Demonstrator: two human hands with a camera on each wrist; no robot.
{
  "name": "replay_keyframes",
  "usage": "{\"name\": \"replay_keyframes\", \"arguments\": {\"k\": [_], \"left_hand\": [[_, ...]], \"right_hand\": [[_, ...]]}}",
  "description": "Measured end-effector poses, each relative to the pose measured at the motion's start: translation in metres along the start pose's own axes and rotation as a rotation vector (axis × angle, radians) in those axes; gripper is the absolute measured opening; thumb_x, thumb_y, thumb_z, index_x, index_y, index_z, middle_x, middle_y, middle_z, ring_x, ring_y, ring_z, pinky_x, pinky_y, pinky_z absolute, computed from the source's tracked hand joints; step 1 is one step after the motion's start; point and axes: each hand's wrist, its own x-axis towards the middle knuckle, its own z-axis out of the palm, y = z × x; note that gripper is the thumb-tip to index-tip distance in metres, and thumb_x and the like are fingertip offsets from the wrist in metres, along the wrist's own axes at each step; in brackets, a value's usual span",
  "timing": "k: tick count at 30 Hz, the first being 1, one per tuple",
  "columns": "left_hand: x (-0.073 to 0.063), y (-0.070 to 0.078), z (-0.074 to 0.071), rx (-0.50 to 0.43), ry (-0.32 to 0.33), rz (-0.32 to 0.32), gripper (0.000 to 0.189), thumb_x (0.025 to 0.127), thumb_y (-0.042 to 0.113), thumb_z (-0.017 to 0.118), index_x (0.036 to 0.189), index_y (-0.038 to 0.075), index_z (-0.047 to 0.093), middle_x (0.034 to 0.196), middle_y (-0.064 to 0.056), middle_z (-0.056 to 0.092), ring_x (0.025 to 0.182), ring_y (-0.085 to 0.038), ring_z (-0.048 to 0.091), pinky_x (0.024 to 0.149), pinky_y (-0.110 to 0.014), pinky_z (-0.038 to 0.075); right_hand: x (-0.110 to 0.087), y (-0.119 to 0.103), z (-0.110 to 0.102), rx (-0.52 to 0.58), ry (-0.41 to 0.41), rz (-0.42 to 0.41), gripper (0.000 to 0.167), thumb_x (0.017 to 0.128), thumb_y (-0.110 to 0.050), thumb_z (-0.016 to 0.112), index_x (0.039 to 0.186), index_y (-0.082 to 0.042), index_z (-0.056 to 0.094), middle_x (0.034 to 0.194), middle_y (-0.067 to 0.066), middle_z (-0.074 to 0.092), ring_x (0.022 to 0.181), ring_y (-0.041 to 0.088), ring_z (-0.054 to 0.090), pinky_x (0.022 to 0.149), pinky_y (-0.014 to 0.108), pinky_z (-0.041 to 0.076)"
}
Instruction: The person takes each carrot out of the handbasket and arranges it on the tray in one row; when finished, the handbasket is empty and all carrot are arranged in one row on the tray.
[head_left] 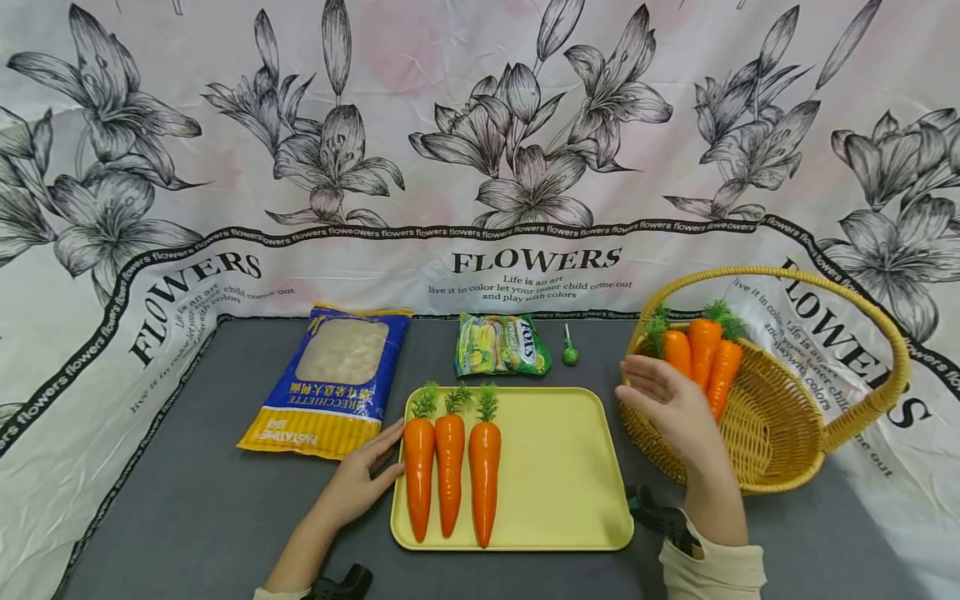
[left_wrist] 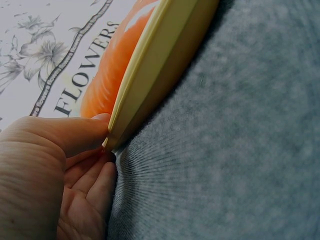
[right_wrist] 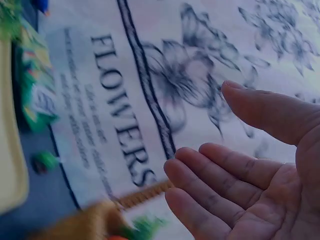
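Carrots (head_left: 449, 471) looked glossy plastic; tray (head_left: 558, 467) smooth plastic; basket (head_left: 780, 417) rough, woven; pasta bag (head_left: 330, 354) shiny film; counter (head_left: 187, 467) matt, cloth-like.

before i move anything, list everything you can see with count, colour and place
Shallow rectangular tray: 1, yellow, front centre
Woven arched-handle basket: 1, golden yellow, right
Tapered glossy carrots: 6, orange with green tops, three on tray, three in basket
Flat pasta bag: 1, blue and yellow, back left
Crinkled packet: 1, green, behind tray
Round lollipop: 1, green, right of packet
Flat tabletop: 1, dark grey, beneath tray
Flower-printed cloth: 1, white and black, back
Wrist devices: 2, black, on wrists
Sleeves: 2, beige, front edge
Left grip: 1, bare hand, touching tray's left edge
Right grip: 1, bare hand, beside basket carrots
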Motion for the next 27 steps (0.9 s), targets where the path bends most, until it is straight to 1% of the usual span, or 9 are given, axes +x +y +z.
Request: {"name": "replay_keyframes", "arguments": {"k": [2,4,5,7,10,13,16,23,27], "left_hand": [[0.0,-0.001,0.0,0.002,-0.001,-0.006,0.056,0.093,0.021,0.061,0.143,0.007,0.043,0.15,-0.012,0.038,0.137,-0.029,0.036,0.105,-0.035,0.043],[0.0,-0.001,0.0,0.008,-0.002,-0.012,0.056,0.093,0.021,0.061,0.143,0.007,0.042,0.15,-0.012,0.038,0.137,-0.029,0.036,0.105,-0.036,0.043],[0.0,-0.001,0.0,0.011,-0.003,-0.014,0.056,0.093,0.021,0.061,0.143,0.006,0.042,0.15,-0.013,0.038,0.137,-0.03,0.036,0.105,-0.037,0.043],[0.0,-0.001,0.0,0.014,-0.004,-0.016,0.056,0.093,0.021,0.061,0.143,0.006,0.042,0.15,-0.013,0.038,0.136,-0.03,0.036,0.105,-0.038,0.043],[0.001,0.0,-0.001,0.019,-0.003,-0.013,0.056,0.093,0.022,0.061,0.143,0.006,0.042,0.15,-0.013,0.038,0.136,-0.03,0.036,0.105,-0.038,0.043],[0.001,0.0,-0.001,0.02,-0.002,-0.007,0.056,0.093,0.022,0.061,0.143,0.006,0.042,0.15,-0.013,0.038,0.136,-0.031,0.037,0.104,-0.039,0.043],[0.0,-0.001,-0.001,0.017,-0.001,-0.004,0.056,0.093,0.021,0.061,0.143,0.006,0.043,0.149,-0.013,0.038,0.136,-0.03,0.037,0.104,-0.041,0.042],[0.001,0.001,-0.001,0.002,0.001,-0.002,0.055,0.093,0.022,0.061,0.143,0.007,0.043,0.15,-0.012,0.038,0.137,-0.029,0.037,0.104,-0.041,0.042],[0.001,0.0,0.0,-0.005,-0.008,-0.008,0.055,0.093,0.021,0.061,0.143,0.007,0.043,0.15,-0.012,0.037,0.137,-0.029,0.036,0.104,-0.041,0.042]], "right_hand": [[-0.001,0.001,-0.019,-0.003,0.027,-0.009,0.052,0.093,-0.019,0.062,0.137,0.003,0.045,0.12,-0.01,0.059,0.104,-0.01,0.055,0.083,0.006,0.049],[0.0,0.004,-0.036,0.015,0.053,-0.016,0.049,0.093,-0.016,0.062,0.136,0.0,0.046,0.114,-0.022,0.057,0.102,-0.011,0.055,0.081,0.006,0.05],[0.001,0.005,-0.044,0.03,0.067,-0.023,0.046,0.093,-0.014,0.062,0.135,-0.002,0.048,0.112,-0.024,0.057,0.101,-0.011,0.056,0.08,0.005,0.05],[0.005,0.01,-0.061,0.075,0.084,-0.024,0.041,0.092,-0.011,0.062,0.132,-0.008,0.051,0.111,-0.024,0.059,0.099,-0.011,0.058,0.079,0.004,0.049],[0.013,0.019,-0.081,0.241,0.099,-0.008,0.035,0.091,-0.006,0.061,0.124,-0.017,0.056,0.108,-0.02,0.063,0.096,-0.008,0.061,0.078,0.003,0.048],[0.022,0.031,-0.098,0.378,0.101,0.015,0.031,0.091,-0.002,0.06,0.117,-0.02,0.058,0.104,-0.018,0.066,0.094,-0.008,0.062,0.078,0.003,0.048],[0.03,0.043,-0.111,0.436,0.117,0.053,0.029,0.091,-0.001,0.06,0.113,-0.021,0.059,0.1,-0.018,0.068,0.091,-0.008,0.062,0.077,0.003,0.048],[0.044,0.071,-0.134,0.345,0.206,0.221,0.025,0.087,-0.016,0.069,0.107,-0.026,0.057,0.092,-0.024,0.065,0.082,-0.009,0.059,0.067,0.004,0.049],[0.047,0.086,-0.139,0.272,0.225,0.295,0.024,0.087,-0.02,0.069,0.105,-0.027,0.055,0.087,-0.027,0.063,0.078,-0.011,0.057,0.065,0.005,0.049]]}}
